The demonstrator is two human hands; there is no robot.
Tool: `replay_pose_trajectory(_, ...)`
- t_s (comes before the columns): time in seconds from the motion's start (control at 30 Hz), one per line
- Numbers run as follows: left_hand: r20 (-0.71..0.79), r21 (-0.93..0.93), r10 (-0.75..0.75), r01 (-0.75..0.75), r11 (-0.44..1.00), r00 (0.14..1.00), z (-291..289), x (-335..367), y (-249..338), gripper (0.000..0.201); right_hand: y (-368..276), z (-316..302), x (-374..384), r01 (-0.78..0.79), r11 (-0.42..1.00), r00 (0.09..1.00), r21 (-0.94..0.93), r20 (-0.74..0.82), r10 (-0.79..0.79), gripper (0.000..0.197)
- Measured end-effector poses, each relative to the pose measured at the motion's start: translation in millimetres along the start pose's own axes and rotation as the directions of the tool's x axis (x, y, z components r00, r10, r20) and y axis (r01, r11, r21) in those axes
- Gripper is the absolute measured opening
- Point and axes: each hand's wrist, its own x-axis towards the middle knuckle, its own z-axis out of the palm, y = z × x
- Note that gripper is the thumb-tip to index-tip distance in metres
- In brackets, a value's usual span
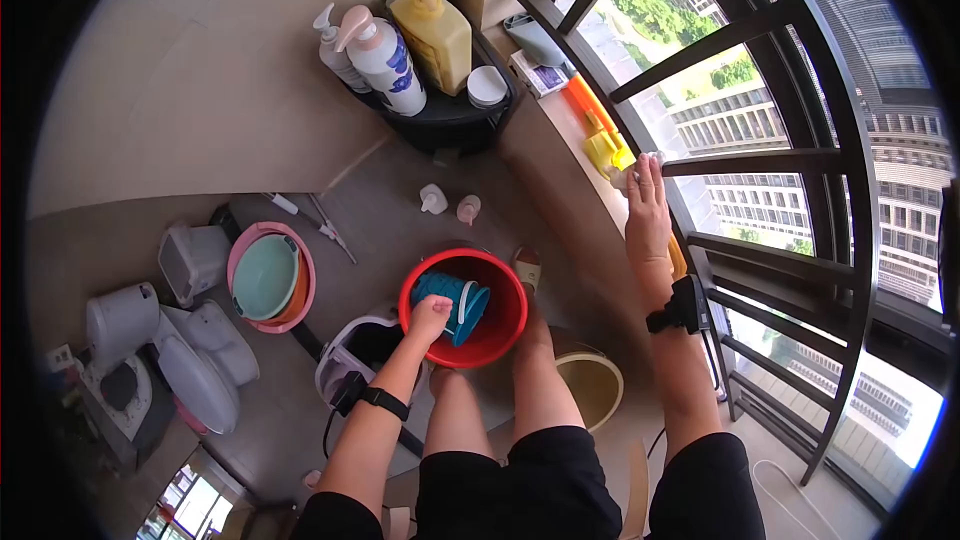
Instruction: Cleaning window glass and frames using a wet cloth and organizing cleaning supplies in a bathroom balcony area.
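Observation:
My left hand (432,316) is closed at the side of a small blue bucket (466,308) with a white handle. That bucket lies tilted inside a larger red bucket (512,290), in front of my knees. Up at the window sill, my right hand (650,208) reaches out with its fingers together. A pale, partly see-through thing shows at the fingertips and beside the thumb; the hand hides most of it. Just past that hand lies a yellow object (604,152), with an orange one (590,100) farther along the sill.
Pump bottles (385,65) and a white jar (487,87) crowd a black corner shelf (440,130). Two small bottles (433,199) stand on the floor. Stacked basins (266,275) sit left, a beige bucket (590,388) by my right leg. Dark window bars (755,162) line the right.

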Motion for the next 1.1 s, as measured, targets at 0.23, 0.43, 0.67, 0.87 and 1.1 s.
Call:
replay_pose_trajectory(0.23,-0.188,0.303,0.002,0.056,0.951,0.982,-83,-5,-79,0.014,-19,-29,-107,-0.307,0.947,0.95,0.097,-0.032,0.311,0.052)
replay_pose_trajectory(0.43,-0.175,0.368,-0.049,0.111,0.923,0.983,-86,19,-119,0.031,-98,19,-208,-0.674,0.727,0.633,0.13,0.61,0.478,0.025)
replay_pose_trajectory(0.67,-0.371,0.263,-0.259,0.369,0.891,0.892,-69,83,-166,0.058,-157,136,-300,-0.972,0.233,0.059,-0.04,0.914,0.402,0.07)
replay_pose_trajectory(0.87,-0.284,0.125,-0.318,0.364,0.923,0.904,5,99,-144,0.048,-124,227,-369,-0.995,0.089,-0.008,-0.033,0.962,0.274,0.057)
replay_pose_trajectory(1.1,-0.347,0.031,-0.307,0.338,0.941,0.886,-36,84,-119,0.043,-148,256,-378,-0.994,-0.07,0.066,0.079,0.983,0.174,0.042)
